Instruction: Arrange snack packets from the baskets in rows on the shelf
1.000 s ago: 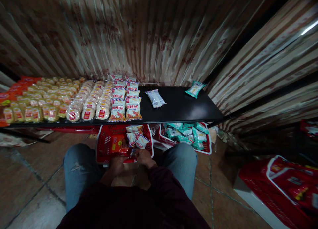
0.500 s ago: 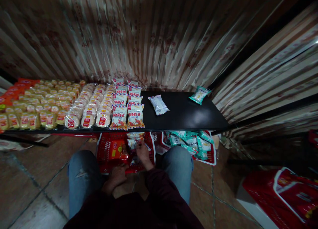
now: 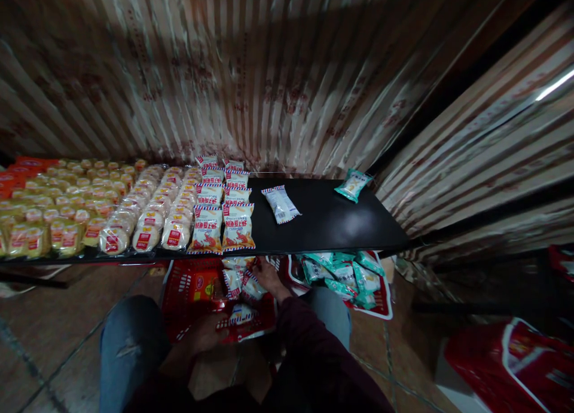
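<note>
My right hand (image 3: 268,277) reaches into the red basket (image 3: 188,287) on the floor between my knees, and its fingers close on a white snack packet with red and blue trim (image 3: 252,286). More such packets (image 3: 232,281) lie in the basket. My left hand (image 3: 204,334) rests on the basket's near rim, fingers curled over it. On the black shelf (image 3: 323,222) above, the same packets stand in two rows (image 3: 224,216). One lies alone (image 3: 280,204) further right.
Rows of round and yellow wrapped snacks (image 3: 89,216) fill the shelf's left part. A teal packet (image 3: 352,184) lies at the shelf's back right. A second red basket of teal packets (image 3: 345,275) sits under the shelf. Red bags (image 3: 515,359) stand at lower right.
My right hand moved forward from the basket's near rim to the packets at its far end. The view shifted downward a little.
</note>
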The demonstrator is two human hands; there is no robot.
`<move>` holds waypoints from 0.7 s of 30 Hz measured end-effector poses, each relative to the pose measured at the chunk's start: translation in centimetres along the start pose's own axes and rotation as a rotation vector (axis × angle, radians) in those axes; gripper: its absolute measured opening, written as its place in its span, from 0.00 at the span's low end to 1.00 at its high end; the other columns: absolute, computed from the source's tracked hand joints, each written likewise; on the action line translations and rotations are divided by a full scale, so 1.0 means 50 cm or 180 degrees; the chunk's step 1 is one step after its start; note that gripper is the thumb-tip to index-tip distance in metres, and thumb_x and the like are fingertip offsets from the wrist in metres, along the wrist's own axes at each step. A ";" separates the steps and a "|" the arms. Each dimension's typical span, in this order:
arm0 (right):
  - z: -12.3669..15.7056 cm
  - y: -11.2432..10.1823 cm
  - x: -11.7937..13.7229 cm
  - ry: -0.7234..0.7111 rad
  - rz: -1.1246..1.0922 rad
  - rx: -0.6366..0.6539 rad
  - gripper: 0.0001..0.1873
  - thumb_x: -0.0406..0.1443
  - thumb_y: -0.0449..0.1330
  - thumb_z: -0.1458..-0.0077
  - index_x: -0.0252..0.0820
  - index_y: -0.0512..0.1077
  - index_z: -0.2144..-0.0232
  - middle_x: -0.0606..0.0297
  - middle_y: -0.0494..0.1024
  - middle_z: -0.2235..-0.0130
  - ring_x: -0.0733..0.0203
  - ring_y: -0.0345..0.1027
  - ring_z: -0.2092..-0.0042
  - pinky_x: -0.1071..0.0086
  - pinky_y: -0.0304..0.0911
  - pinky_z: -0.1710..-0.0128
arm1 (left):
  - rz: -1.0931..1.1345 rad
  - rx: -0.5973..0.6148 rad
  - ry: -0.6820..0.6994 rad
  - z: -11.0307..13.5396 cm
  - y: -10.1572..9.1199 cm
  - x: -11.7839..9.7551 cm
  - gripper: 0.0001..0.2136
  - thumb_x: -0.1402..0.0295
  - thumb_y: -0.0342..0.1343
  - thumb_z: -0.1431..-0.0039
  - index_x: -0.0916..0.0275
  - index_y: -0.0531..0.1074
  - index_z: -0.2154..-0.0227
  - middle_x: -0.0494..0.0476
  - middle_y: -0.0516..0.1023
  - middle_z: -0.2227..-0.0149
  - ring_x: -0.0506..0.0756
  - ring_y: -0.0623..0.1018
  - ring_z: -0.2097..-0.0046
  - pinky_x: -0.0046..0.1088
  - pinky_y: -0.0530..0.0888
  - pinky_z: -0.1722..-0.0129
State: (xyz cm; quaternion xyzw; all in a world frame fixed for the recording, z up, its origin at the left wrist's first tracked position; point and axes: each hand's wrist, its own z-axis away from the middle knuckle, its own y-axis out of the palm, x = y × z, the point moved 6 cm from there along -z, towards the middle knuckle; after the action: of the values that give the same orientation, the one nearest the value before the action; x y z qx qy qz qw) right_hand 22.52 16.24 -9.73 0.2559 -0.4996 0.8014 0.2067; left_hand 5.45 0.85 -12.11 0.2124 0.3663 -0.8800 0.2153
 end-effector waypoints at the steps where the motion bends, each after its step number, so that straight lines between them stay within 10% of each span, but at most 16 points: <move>1: -0.003 0.002 0.002 -0.0079 0.0004 0.0078 0.22 0.32 0.50 0.42 0.39 0.62 0.45 0.57 0.76 0.53 0.60 0.72 0.54 0.71 0.62 0.54 | -0.0069 -0.0132 0.0009 -0.007 -0.012 -0.008 0.21 0.66 0.50 0.44 0.61 0.67 0.47 0.59 0.70 0.44 0.55 0.70 0.44 0.28 0.64 0.44; 9: -0.005 0.021 0.007 -0.0208 -0.0076 0.0277 0.20 0.26 0.52 0.47 0.39 0.68 0.51 0.58 0.76 0.51 0.62 0.69 0.50 0.72 0.60 0.50 | -0.0829 -0.1462 0.0384 -0.074 -0.115 -0.139 0.23 0.78 0.40 0.43 0.65 0.64 0.45 0.60 0.59 0.37 0.55 0.60 0.37 0.31 0.59 0.39; 21: 0.010 0.037 0.010 -0.0514 -0.0365 0.0334 0.21 0.25 0.48 0.47 0.41 0.71 0.53 0.61 0.78 0.55 0.62 0.71 0.53 0.73 0.61 0.51 | -0.1416 -0.1652 -0.0072 -0.147 -0.137 -0.162 0.21 0.75 0.42 0.41 0.59 0.63 0.45 0.62 0.70 0.48 0.59 0.69 0.47 0.34 0.66 0.48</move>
State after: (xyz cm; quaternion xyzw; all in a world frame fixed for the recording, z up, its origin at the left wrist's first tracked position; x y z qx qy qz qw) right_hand 21.14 15.06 -10.53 0.3583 -0.4566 0.7900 0.1976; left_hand 9.97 12.43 -8.72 0.0557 0.6129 -0.7852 0.0691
